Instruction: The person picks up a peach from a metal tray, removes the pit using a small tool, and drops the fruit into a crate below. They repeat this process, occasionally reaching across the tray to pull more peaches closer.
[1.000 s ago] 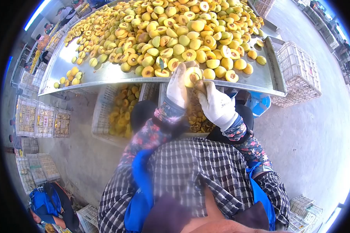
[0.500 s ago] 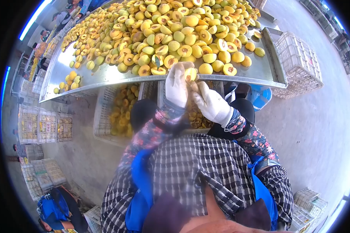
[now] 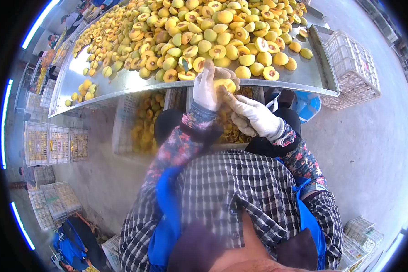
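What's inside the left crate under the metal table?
Yellow fruit pieces are visible in the left crate. Upper pieces cover whatever lies beneath, and the metal table hides the crate's far end.

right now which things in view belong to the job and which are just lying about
Likely in the job: left hand, holding a fruit; right hand, close against it; fruit pile; table; crates below.

Apparently just about: crate right of table; stacked crates, left; blue-and-white object.

Fruit-processing workshop — metal table (image 3: 313, 75), halved fruit (image 3: 271, 73), stacked crates (image 3: 352, 63).
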`<state>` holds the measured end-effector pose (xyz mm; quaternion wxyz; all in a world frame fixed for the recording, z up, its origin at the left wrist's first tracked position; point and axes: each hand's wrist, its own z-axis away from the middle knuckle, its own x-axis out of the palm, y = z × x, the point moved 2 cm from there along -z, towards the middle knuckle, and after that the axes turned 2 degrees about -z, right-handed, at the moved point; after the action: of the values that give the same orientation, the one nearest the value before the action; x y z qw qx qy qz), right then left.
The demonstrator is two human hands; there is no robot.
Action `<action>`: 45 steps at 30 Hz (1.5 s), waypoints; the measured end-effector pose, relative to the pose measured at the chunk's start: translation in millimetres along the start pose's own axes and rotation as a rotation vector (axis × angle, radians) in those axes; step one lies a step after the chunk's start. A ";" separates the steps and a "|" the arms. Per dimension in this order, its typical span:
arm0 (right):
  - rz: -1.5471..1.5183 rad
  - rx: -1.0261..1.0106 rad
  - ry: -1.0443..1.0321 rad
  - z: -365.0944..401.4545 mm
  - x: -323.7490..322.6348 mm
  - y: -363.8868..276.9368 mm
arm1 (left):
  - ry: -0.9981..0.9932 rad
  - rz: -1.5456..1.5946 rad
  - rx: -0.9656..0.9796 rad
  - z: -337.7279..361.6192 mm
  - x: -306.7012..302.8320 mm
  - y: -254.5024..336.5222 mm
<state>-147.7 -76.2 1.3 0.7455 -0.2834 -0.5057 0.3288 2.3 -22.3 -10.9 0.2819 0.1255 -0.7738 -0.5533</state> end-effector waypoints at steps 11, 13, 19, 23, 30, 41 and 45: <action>-0.438 0.056 -0.190 -9.2 -4.3 28.4 | 0.317 0.433 -0.462 4.8 3.0 -13.8; -0.455 0.050 -0.191 -10.0 -5.2 31.5 | 0.303 0.426 -0.461 7.9 4.0 -10.7; -0.244 0.011 -0.160 16.2 -16.0 37.7 | 0.429 -0.339 -0.141 6.2 -72.0 11.5; 1.140 -0.308 0.168 13.9 -63.7 67.7 | 0.412 -1.507 -0.405 5.7 -177.6 47.1; 1.363 -0.381 0.182 2.7 -68.4 75.7 | -0.006 -1.491 0.200 -48.3 -128.9 26.8; 1.262 -0.579 0.240 6.3 -68.9 76.2 | -0.429 -1.811 -0.245 -106.7 -74.9 -34.6; 1.137 -0.455 0.361 8.0 -45.1 43.1 | -0.123 -1.131 -0.360 -82.9 -75.8 -12.8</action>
<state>-176.3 -83.7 -54.2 0.4492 -0.7098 -0.2001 0.5044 109.8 -53.6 -26.3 -0.0850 0.4359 -0.4958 -0.7463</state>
